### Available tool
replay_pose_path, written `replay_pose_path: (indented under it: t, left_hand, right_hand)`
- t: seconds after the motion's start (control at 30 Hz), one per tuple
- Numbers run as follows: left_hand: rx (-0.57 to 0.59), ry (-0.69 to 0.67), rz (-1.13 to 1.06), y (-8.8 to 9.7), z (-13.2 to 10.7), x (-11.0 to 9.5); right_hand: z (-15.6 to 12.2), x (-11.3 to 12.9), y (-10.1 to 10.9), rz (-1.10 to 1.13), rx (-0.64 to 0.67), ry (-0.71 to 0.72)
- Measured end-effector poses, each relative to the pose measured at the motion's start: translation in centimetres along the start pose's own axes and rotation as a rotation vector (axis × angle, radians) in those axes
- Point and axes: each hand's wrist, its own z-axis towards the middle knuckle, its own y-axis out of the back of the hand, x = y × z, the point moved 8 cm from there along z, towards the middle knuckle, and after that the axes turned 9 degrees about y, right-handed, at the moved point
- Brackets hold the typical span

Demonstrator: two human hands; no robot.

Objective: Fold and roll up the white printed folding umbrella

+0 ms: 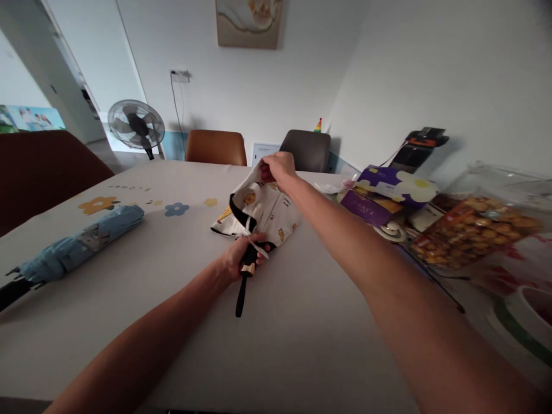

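Note:
A folded white umbrella (263,210) with small yellow prints and black trim lies at the middle of the table (172,299). My left hand (244,256) is closed round its black handle end, where a black wrist strap (240,296) trails toward me. My right hand (278,167) reaches farther out and pinches the far edge of the umbrella's white fabric, lifting it a little off the table.
A folded blue umbrella (81,244) lies at the table's left. Purple boxes (383,192) and a clear bag of snacks (474,230) crowd the right side. Two chairs (215,148) stand at the far edge, a floor fan (135,125) beyond.

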Motion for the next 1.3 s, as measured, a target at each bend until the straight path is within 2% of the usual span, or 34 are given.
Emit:
replay_pose_path:
  t: [0.1,0.23,0.3,0.4,0.5,0.6,0.67,0.73,0.8,0.83,0.9,0.93,1.0,1.03,1.07,1.13,1.17,1.2,1.23,1.3]
  left_hand:
    - [0.001,0.026,0.041,-0.4,-0.2,0.2]
    - [0.082,-0.012,-0.001,-1.2,-0.6,-0.4]
    - [0.161,-0.020,-0.028,-1.8,-0.8,-0.6]
    - [0.234,-0.025,-0.062,-2.2,-0.8,-0.7]
    - [0.228,-0.044,-0.068,-2.0,-0.5,-0.8]
    - [0.208,-0.024,-0.029,-1.6,0.0,-0.4]
    - [0.204,0.001,0.014,-1.4,0.2,-0.1]
    - [0.198,0.003,0.042,-1.3,0.4,0.0]
    - [0.193,0.002,0.057,-1.1,0.5,0.0]
    - [0.193,0.001,0.059,-1.1,0.5,0.1]
    - [0.190,0.002,0.054,-1.0,0.4,0.1]
    - [0.188,0.006,0.048,-0.9,0.4,0.1]
    - [0.175,0.018,0.042,-0.8,0.3,0.2]
    - [0.171,0.019,0.039,-0.8,0.3,0.2]
    - [0.173,0.016,0.036,-0.9,0.2,0.2]
    - [0.192,-0.008,0.030,-1.3,0.0,0.0]
    - [0.203,-0.034,0.030,-1.5,-0.2,-0.2]
    - [0.218,-0.065,0.033,-1.8,-0.5,-0.5]
    - [0.234,-0.100,0.039,-2.2,-0.9,-0.7]
    - [0.277,-0.173,0.044,-3.2,-1.9,-1.4]
  right_hand:
    - [0.3,-1.2,-2.3,0.042,-0.002,-0.021]
    - [-1.7,-3.5,-7.4,0.118,0.297,-0.120]
    - [-2.5,-3.6,-8.5,0.135,0.374,-0.111]
    - [-2.5,-2.0,-7.4,0.084,0.332,0.023]
    - [-3.3,0.1,-4.9,-0.246,0.326,0.193]
    - [-6.0,0.6,-3.6,-0.594,0.494,0.231]
    - [-8.5,0.5,-4.0,-0.657,0.659,0.220]
    - [-11.0,0.8,-5.4,-0.511,0.836,0.176]
    - [-12.9,2.4,-7.1,-0.147,0.965,0.124]
    - [-13.3,3.6,-7.8,0.068,0.989,0.117]
    - [-12.5,5.9,-7.6,0.356,0.899,0.182]
    - [-11.6,6.5,-6.7,0.390,0.795,0.243]
    - [-9.4,5.9,-3.5,0.264,0.495,0.337]
    - [-8.6,4.8,-1.4,0.170,0.346,0.341]
    - [-8.0,3.0,0.9,0.092,0.215,0.279]
    - [-8.0,-1.6,6.0,-0.021,-0.053,0.072]
    - [-8.5,-3.8,8.3,-0.047,-0.143,-0.012]
    - [-9.2,-5.9,10.2,-0.052,-0.212,-0.094]
    - [-9.9,-7.7,11.2,-0.016,-0.206,-0.167]
    - [-11.6,-10.6,12.1,0.121,-0.178,-0.326]
